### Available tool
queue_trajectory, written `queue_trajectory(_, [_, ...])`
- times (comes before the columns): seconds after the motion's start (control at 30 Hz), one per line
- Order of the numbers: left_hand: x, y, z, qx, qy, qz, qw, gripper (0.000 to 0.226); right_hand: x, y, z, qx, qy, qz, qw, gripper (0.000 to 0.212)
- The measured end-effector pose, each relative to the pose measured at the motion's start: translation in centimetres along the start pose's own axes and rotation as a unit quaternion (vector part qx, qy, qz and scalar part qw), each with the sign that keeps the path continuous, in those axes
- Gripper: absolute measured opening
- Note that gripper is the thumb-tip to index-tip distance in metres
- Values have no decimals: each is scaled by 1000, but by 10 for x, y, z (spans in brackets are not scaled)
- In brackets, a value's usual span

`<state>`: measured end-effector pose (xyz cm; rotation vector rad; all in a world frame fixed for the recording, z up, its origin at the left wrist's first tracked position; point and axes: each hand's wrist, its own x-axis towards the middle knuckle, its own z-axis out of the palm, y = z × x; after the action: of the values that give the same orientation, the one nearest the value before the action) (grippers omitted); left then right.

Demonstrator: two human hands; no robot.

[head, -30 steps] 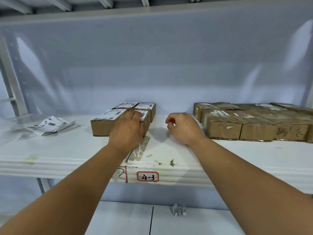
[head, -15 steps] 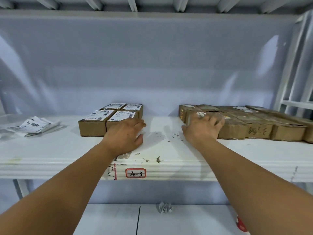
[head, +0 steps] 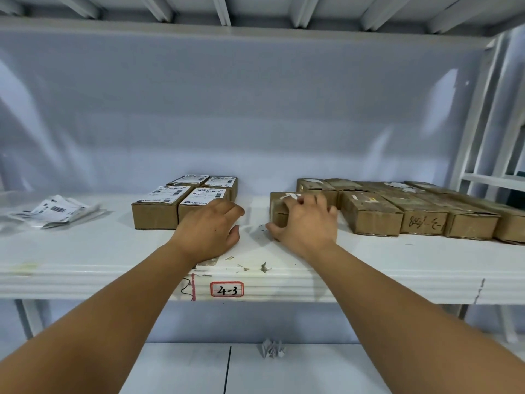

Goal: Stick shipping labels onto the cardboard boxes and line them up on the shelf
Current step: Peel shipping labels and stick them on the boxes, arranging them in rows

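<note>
White shelf (head: 85, 251) carried labelled boxes (head: 159, 206). The left hand (head: 208, 231) rested beside them, fingers relaxed; the right hand (head: 305, 226) grasped a cardboard box (head: 277, 210).

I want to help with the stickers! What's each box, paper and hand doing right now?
labelled boxes: four, closed, labels on top, grouped together
gripped box: closed, on the shelf, apart from the rows
bare boxes: closed, in rows, torn white scraps on top
loose labels: piled, not stuck on
left hand: open, flat on the shelf
right hand: fingers curled round the gripped box
</note>
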<state>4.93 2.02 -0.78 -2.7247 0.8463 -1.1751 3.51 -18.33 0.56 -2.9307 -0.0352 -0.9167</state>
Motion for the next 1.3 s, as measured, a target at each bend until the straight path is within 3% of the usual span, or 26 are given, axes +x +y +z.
queue_trajectory(0.27, [0, -2, 1, 7, -14, -7, 1000, 48, -10, -17, 5, 69, 17, -57, 996, 65])
queue_trajectory(0.43, [1, -1, -3, 37, -5, -26, 999, 34, -11, -11, 3, 100, -10, -70, 992, 76])
queue_trajectory(0.5, [0, 1, -7, 49, 9, -34, 998, 38, -13, -15, 2, 72, 50, -80, 993, 72])
queue_trajectory(0.6, [-5, 3, -14, 26, 60, -95, 993, 34, -11, -40, -4, 106, 223, -123, 961, 45])
queue_trajectory(0.67, [-13, 0, -20, -19, 97, -152, 983, 32, -8, -69, -9, 145, 249, -177, 941, 31])
queue_trajectory(0.77, [-30, -19, -31, -42, 116, -234, 964, 31, -8, -118, -17, 230, 160, -237, 930, 36])
queue_trajectory(0.93, [-64, -77, -49, -65, 144, -381, 911, 26, -7, -192, -9, 318, 9, -239, 917, 31])
queue_trajectory(1.1, [-108, -151, -49, 10, -21, -467, 884, 34, 0, -257, 11, 352, -138, -258, 889, 24])
queue_trajectory(1.2, [-123, -182, -45, 49, -62, -498, 863, 28, 11, -288, 25, 365, -155, -231, 888, 24])
queue_trajectory(1.3, [-124, -197, -38, 6, -103, -549, 829, 28, 22, -308, 38, 381, -175, -202, 885, 22])
